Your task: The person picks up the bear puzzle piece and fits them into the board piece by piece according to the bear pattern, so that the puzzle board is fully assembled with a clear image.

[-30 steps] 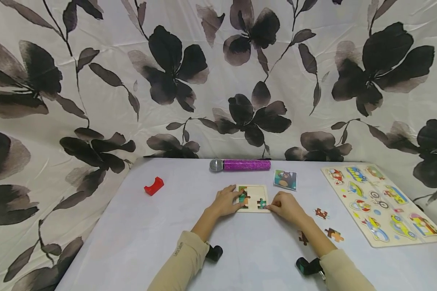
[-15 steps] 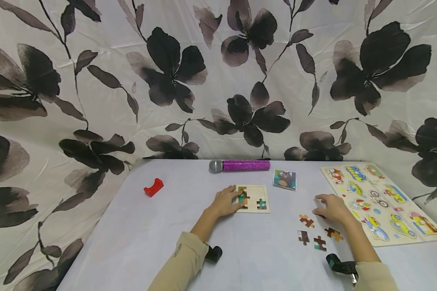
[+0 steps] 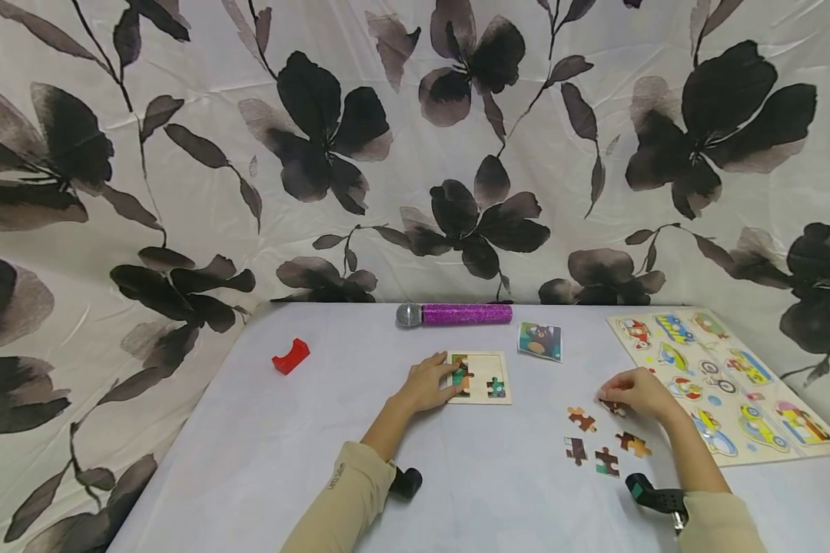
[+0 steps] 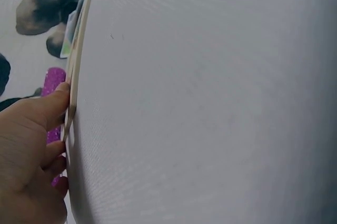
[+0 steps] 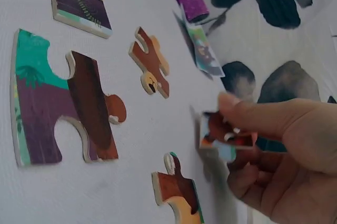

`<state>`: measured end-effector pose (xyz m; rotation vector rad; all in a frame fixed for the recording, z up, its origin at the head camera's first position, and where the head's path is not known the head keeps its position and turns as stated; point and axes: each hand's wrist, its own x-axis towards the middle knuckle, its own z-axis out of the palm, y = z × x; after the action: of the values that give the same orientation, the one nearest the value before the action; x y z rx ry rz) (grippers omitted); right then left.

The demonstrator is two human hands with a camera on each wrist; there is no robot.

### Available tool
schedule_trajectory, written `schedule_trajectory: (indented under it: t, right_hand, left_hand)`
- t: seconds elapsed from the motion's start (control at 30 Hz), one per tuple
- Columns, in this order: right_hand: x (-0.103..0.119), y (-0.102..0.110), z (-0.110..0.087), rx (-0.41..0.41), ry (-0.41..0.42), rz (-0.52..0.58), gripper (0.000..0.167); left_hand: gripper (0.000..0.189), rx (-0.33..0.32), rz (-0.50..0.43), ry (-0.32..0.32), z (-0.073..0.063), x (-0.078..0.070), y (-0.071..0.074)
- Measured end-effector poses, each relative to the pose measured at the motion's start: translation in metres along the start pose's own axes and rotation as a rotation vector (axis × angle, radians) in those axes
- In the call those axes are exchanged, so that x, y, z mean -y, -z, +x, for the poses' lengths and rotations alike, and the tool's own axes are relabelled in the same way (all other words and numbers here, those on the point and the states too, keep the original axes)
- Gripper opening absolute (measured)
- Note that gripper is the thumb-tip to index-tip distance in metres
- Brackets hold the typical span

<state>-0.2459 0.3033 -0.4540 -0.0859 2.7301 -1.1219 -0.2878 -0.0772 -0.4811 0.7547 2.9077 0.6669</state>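
A small square wooden puzzle tray (image 3: 483, 402) lies mid-table with a few pieces set in it. My left hand (image 3: 426, 384) holds its left side, fingers spanning that edge; in the left wrist view the thumb and curled fingers meet the tray's thin edge (image 4: 77, 71). To the right, my right hand (image 3: 642, 393) pinches a brown puzzle piece (image 5: 213, 132) between thumb and fingers, partly covered by them. Several loose pieces lie beside it: a brown one (image 3: 582, 418), a purple-brown one (image 3: 576, 451), a green-brown one (image 3: 607, 461) and a brown-orange one (image 3: 633, 444).
Behind the tray are a purple microphone (image 3: 465, 314) and a small bear picture card (image 3: 540, 341). A large vehicle puzzle board (image 3: 722, 357) lies at the right, near my right forearm. A red curved block (image 3: 291, 356) sits at the left. Floral cloth (image 3: 360, 253) hangs behind.
My right hand has moved right from the tray to the loose pieces and now pinches one that lay on the table. The left hand stays on the tray.
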Motion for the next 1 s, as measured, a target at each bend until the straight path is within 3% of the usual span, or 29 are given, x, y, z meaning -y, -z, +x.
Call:
schedule_trajectory:
  t: [0.13,0.27,0.43,0.6,1.0]
  right_hand:
    - [0.005,-0.009,0.007,-0.061,-0.045,0.212,0.040]
    - [0.018,-0.020,0.018,-0.130,-0.070,0.529,0.049]
    - [0.045,-0.029,0.030,-0.096,0.027,0.835,0.052]
    - [0.070,-0.035,0.039,-0.067,0.123,0.887,0.047]
    - [0.093,-0.054,0.050,-0.062,0.247,0.791,0.044]
  left_hand:
    - [0.049,0.001,-0.007,0.005,-0.001,0.000,0.000]
    - [0.049,0.007,-0.016,0.011,0.000,0.000,-0.001]
    - [0.049,0.006,-0.009,0.013,0.001,0.000,-0.001]
    - [0.050,0.004,-0.002,0.013,0.003,0.001,-0.002]
    - [0.050,0.016,-0.006,0.026,0.001,-0.001,0.001]
